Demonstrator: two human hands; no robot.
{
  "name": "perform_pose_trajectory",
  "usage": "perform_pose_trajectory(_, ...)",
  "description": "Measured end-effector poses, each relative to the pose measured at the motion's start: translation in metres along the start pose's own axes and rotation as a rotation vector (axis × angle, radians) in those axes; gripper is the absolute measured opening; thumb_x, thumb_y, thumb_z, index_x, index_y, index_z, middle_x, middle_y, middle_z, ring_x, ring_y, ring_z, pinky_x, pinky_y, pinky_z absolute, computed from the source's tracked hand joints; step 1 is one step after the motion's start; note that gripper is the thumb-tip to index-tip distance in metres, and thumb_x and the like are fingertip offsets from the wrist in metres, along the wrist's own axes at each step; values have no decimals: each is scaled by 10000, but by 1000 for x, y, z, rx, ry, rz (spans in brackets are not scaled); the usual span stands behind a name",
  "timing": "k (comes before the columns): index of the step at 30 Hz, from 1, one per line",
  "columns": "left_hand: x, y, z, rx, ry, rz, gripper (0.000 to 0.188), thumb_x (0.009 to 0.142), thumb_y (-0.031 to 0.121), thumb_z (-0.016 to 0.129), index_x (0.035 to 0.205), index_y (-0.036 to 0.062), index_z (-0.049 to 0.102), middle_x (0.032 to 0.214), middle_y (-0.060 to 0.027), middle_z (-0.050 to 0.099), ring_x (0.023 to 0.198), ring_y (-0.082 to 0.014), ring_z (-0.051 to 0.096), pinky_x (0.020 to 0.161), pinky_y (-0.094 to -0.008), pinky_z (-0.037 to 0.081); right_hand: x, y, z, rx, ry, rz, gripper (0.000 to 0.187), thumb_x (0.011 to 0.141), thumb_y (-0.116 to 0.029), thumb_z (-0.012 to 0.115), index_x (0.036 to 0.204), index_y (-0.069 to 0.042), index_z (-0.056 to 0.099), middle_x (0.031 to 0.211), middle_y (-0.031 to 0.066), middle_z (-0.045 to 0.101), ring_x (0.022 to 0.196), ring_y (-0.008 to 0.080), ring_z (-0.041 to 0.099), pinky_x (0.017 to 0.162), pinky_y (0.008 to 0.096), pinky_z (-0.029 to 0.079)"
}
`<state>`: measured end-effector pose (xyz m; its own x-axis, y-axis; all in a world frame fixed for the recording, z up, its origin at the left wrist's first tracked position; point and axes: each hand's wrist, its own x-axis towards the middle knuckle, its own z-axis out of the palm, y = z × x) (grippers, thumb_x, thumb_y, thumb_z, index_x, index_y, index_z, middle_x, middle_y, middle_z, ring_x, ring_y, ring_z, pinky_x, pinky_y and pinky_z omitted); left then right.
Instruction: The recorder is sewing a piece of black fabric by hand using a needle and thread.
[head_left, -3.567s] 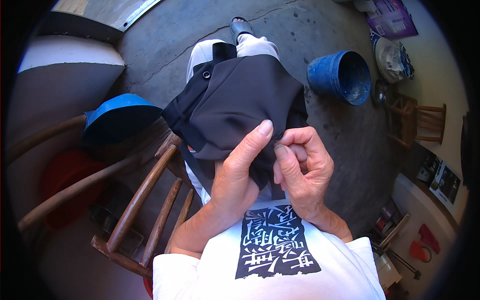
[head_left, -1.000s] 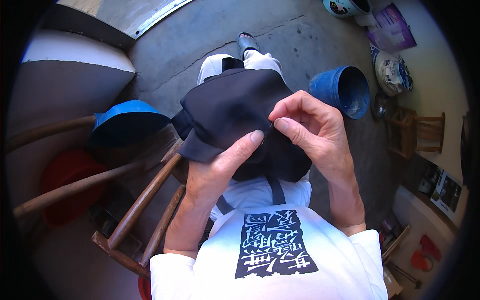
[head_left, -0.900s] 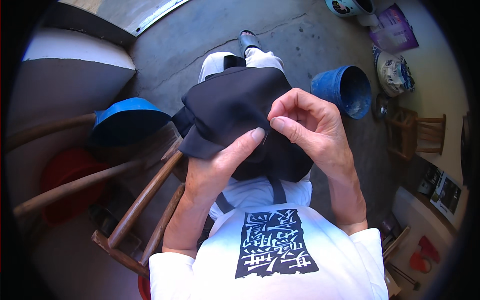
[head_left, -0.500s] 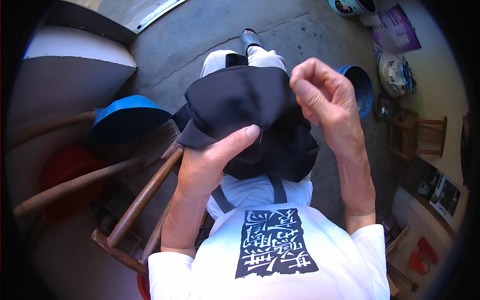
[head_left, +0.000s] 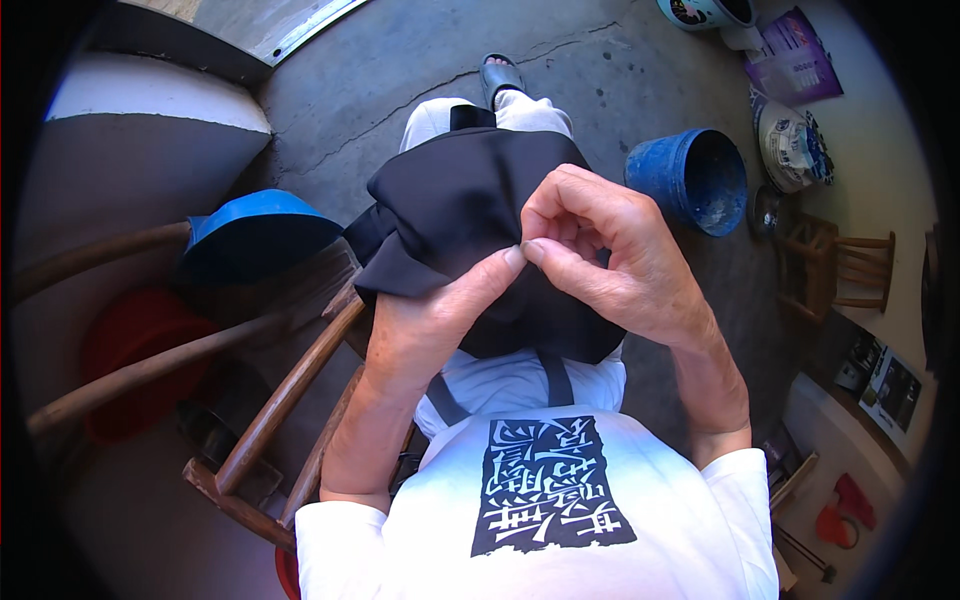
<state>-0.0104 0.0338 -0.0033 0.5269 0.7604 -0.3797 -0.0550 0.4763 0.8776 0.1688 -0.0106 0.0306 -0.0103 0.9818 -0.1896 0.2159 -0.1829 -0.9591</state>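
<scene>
A piece of black fabric (head_left: 450, 200) lies bunched across my lap. My left hand (head_left: 430, 310) grips its near side, thumb on top and the other fingers hidden beneath the cloth. At the left thumb's tip, my right hand (head_left: 620, 255) is closed in a pinch, thumb against forefinger, right at the fabric. Whatever sits between those fingertips is too small to make out. The right hand's remaining fingers curl inward above the cloth.
A blue bucket (head_left: 655, 180) lies tipped on the concrete floor to the right. On the left are a wooden chair frame (head_left: 290, 400), a blue basin-like thing (head_left: 260, 235) and long wooden handles (head_left: 150, 370). A small wooden chair (head_left: 865, 270) is by the right wall.
My right hand has come down and left from beyond the fabric's right side to meet the left thumb. The bucket it partly covered now shows. My left hand has barely moved.
</scene>
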Motion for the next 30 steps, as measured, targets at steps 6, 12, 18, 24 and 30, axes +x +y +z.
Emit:
perform_pose_trajectory(6, -1, -4, -1, -54, 2, 18, 309, 816, 13, 703, 1114, -21, 627, 1032, -59, 650, 903, -117, 623, 824, -247, 501, 0, -1, 3, -56, 0, 11, 79, 829, 12, 623, 826, -8, 547, 766, 31, 517, 616, 93, 509, 550, 237, 428)
perform_pose_trajectory(12, -3, 1, -2, 6, -18, 17, 324, 810, 10, 716, 1121, -10, 629, 1030, -51, 653, 910, -114, 619, 826, -248, 501, 3, 0, -6, 157, -88, 206, 82, 858, 7, 616, 828, -8, 541, 719, 1, 524, 632, 59, 493, 549, 237, 407)
perform_pose_trajectory(18, 0, 1, -8, 101, -64, 44, 346, 807, 15, 730, 1134, -13, 621, 1034, -44, 651, 925, -108, 611, 840, -251, 496, 8, 15, 0, 175, -96, 161, 73, 895, -26, 592, 834, -26, 550, 709, -31, 502, 595, 36, 456, 508, 200, 355)
perform_pose_trajectory(24, 3, 0, -9, 62, -84, 54, 343, 817, 26, 723, 1142, -14, 620, 1036, -38, 651, 916, -109, 605, 825, -250, 491, 17, 18, -7, 436, -20, 189, 111, 943, -128, 580, 881, -36, 585, 746, -28, 518, 593, 22, 486, 498, 182, 405)
perform_pose_trajectory(30, 4, -1, -9, -19, -50, 39, 318, 816, 24, 720, 1120, -10, 634, 1029, -43, 653, 906, -114, 610, 820, -252, 493, 9, 20, -2, 420, -118, 232, 142, 935, -152, 595, 908, -13, 602, 759, -7, 558, 621, 34, 527, 533, 180, 455)
